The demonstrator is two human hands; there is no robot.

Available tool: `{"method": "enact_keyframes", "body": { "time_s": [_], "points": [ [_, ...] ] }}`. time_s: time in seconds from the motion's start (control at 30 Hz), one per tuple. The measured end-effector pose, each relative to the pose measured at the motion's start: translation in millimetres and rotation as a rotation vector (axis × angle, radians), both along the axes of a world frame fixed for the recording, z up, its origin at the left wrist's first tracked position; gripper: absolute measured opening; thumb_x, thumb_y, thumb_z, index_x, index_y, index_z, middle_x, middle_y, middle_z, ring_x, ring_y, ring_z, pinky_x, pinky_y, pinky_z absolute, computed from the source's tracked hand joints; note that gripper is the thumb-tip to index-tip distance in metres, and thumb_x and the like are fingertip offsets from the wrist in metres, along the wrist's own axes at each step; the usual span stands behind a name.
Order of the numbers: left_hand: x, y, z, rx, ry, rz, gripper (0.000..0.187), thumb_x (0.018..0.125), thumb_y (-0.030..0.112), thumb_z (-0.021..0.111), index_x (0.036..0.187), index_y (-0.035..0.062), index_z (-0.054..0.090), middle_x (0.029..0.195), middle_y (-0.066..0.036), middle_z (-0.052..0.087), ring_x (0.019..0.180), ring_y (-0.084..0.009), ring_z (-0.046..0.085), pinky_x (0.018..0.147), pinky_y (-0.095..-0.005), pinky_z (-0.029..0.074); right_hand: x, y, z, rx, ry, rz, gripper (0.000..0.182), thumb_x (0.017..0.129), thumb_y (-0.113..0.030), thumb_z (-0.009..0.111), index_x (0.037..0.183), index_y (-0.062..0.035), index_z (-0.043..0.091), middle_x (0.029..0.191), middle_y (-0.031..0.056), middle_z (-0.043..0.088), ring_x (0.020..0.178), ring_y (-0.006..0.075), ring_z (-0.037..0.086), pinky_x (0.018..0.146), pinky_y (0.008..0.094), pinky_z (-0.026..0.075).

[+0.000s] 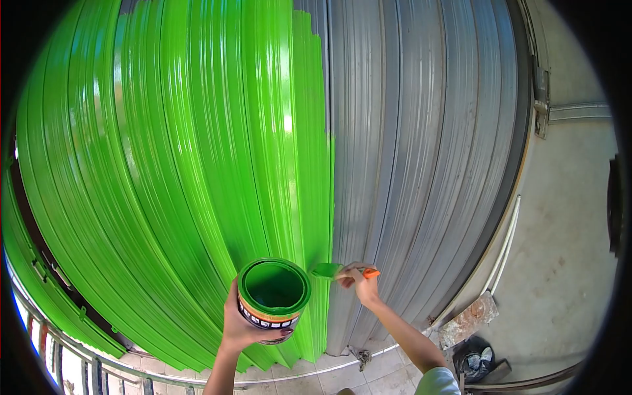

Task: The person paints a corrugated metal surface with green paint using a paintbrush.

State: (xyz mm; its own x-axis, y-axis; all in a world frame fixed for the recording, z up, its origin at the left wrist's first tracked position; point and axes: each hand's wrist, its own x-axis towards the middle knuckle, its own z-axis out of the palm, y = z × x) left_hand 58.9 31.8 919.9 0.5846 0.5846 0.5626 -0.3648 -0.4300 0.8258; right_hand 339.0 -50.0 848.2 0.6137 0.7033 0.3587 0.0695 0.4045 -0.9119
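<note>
My left hand (pixel 238 322) is wrapped around the side of an open paint can (pixel 268 326), its rim coated in green and green paint visible inside. In my right hand (pixel 359 283) is a paintbrush with an orange handle (pixel 372 272). Its green-covered bristles (pixel 324 270) overlap the border between the painted and bare metal in this view. The ribbed metal door (pixel 217 164) is glossy green across its left part. Grey metal (pixel 415 145) shows on the right part.
A pale wall (pixel 559 197) with thin pipes stands at the right. Below it are a stained block (pixel 471 320) and a dark bag (pixel 475 359). A metal railing (pixel 99 368) curves along the lower left, and floor tiles (pixel 388 368) show at the bottom.
</note>
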Motion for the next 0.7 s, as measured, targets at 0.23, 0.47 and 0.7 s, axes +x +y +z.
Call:
{"method": "enact_keyframes", "body": {
  "time_s": [0.23, 0.47, 0.7],
  "points": [
    [-11, 3, -6, 0.174, 0.138, 0.152, 0.116, 0.039, 0.034, 0.093, 0.135, 0.0001, 0.037, 0.122, -0.012, 0.057, 0.116, -0.0260, 0.055, 0.108, -0.0475, 0.030, -19, -51, 120, 0.185, -0.032, 0.041, 0.031, 0.090, -0.019, 0.052, 0.088, 0.0084, 0.067, 0.068, 0.0168, 0.066, 0.052, 0.0187, 0.062, 0.047, 0.0280, 0.051],
    [-15, -12, 23, 0.673, 0.260, 0.345, 0.112, 0.042, 0.046, 0.089, 0.135, 0.0068, 0.042, 0.127, -0.010, 0.056, 0.118, -0.0274, 0.054, 0.110, -0.0591, 0.012, -100, -89, 199, -0.063, -0.524, 0.217, 0.028, 0.089, -0.022, 0.065, 0.073, 0.0011, 0.070, 0.059, 0.0069, 0.066, 0.040, 0.0077, 0.052, 0.037, 0.0215, 0.038],
    [-12, -21, 29, 0.851, 0.186, 0.277, 0.099, 0.046, 0.040, 0.086, 0.130, 0.0061, 0.047, 0.127, -0.010, 0.057, 0.118, -0.0277, 0.055, 0.110, -0.0628, 0.002, -120, -76, 182, 0.007, -0.876, 0.242, 0.030, 0.084, -0.019, 0.069, 0.058, -0.0044, 0.066, 0.047, -0.0003, 0.058, 0.035, 0.0085, 0.043, 0.037, 0.0237, 0.032]
  ]
}}
